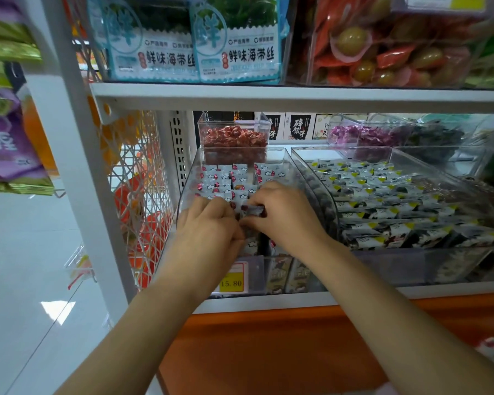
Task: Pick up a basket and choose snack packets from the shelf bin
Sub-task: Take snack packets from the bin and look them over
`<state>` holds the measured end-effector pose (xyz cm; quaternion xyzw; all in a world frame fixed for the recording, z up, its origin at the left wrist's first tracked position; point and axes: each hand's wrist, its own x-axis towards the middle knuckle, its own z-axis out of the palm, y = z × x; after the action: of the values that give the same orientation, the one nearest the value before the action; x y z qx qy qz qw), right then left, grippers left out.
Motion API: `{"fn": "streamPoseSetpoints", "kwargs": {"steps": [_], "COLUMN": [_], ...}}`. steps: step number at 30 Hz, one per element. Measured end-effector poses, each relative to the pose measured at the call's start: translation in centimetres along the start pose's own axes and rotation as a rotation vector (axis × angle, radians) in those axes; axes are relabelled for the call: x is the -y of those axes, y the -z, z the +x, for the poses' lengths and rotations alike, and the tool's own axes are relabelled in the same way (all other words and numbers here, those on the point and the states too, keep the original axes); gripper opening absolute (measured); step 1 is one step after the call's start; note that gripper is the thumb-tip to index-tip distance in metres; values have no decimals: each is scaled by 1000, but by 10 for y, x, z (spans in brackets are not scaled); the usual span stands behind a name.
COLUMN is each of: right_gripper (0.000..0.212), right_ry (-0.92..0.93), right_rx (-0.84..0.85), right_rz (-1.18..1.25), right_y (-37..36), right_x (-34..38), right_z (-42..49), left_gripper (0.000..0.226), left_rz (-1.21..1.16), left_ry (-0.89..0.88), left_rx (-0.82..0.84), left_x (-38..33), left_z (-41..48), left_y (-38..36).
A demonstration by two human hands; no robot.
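The step in hand is the choosing of snacks; no basket can be made out in the head view, so whether it has been picked up cannot be told. Both hands reach into the clear plastic shelf bin, the leftmost on the white lower shelf, where rows of small white snack packets with red and cloud markings lie. The left hand and the right hand meet near the front of the bin over one small white plastic packet with dark red marks, which sits between their fingertips, just above the pile.

Both hands are narrow, with fingers curled down and drawn together. The right hand pinches the packet's right end, and the left hand appears to pinch its left end, though its fingertips are partly hidden. Both forearms come up from below, with the wrists roughly level and the backs of the hands facing the camera.

The next move probably calls for one hand to let go while the other lifts the packet over the bin's low front wall, above the yellow price tag. The hand should keep clear of the neighbouring clear bin of grey and yellow packets, which stands just beside it.
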<state>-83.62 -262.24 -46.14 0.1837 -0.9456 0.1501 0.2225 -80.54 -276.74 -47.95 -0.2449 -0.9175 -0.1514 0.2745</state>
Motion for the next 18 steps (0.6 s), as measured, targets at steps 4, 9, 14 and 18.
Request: {"fn": "streamPoseSetpoints", "kwargs": {"steps": [4,9,14,18], "right_gripper": [24,23,25,23], "right_ry": [61,86,-14,-92], "right_rx": [87,216,188,86], "right_rz": [-116,-77,131,216], "right_y": [-5,-1,11,13], "right_x": [1,-3,-12,-20], "right_z": [-4,-4,2,11], "left_gripper": [2,9,10,13], "left_rz": [-64,-86,-140,-153], "left_ry": [33,64,133,145], "left_rx": [-6,46,29,26], "left_x": [2,4,9,11], "left_z": [-1,0,2,3], "left_y": [0,4,11,13]}}
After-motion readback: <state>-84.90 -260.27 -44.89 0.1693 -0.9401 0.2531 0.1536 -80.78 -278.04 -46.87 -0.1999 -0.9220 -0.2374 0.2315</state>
